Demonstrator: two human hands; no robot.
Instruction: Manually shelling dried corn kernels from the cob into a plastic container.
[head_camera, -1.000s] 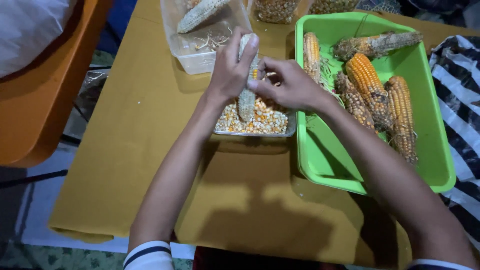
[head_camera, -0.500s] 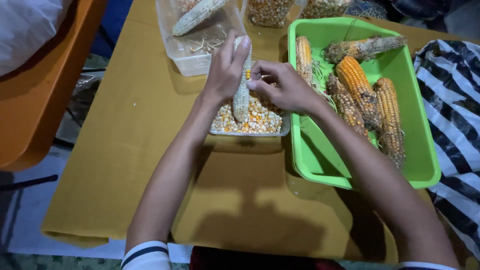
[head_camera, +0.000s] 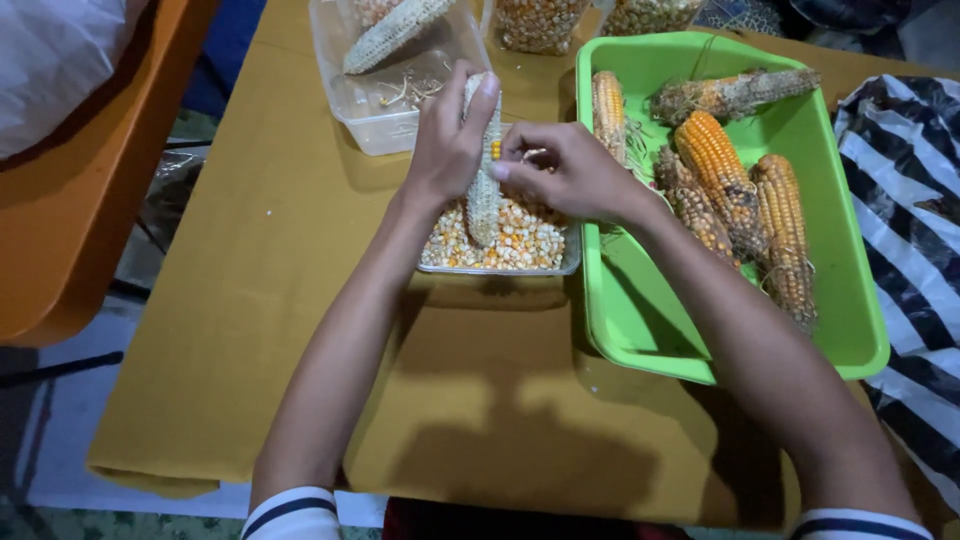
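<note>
- Head view: left hand (head_camera: 450, 140) wrapped around a nearly stripped pale corn cob (head_camera: 484, 190), held upright over a shallow clear tray of loose yellow-white kernels (head_camera: 510, 245).
- Right hand (head_camera: 565, 170) at 3 o'clock of the cob, thumb and fingers pinching off the last orange kernels near its top.
- Against half a second ago: grip unchanged, fewer kernels left on the cob.
- Green plastic basin (head_camera: 640, 320) of unshelled orange cobs at 3 o'clock; clear plastic tub (head_camera: 355, 105) with a bare cob at 11 o'clock; mustard-yellow tablecloth (head_camera: 250, 330) beneath.
</note>
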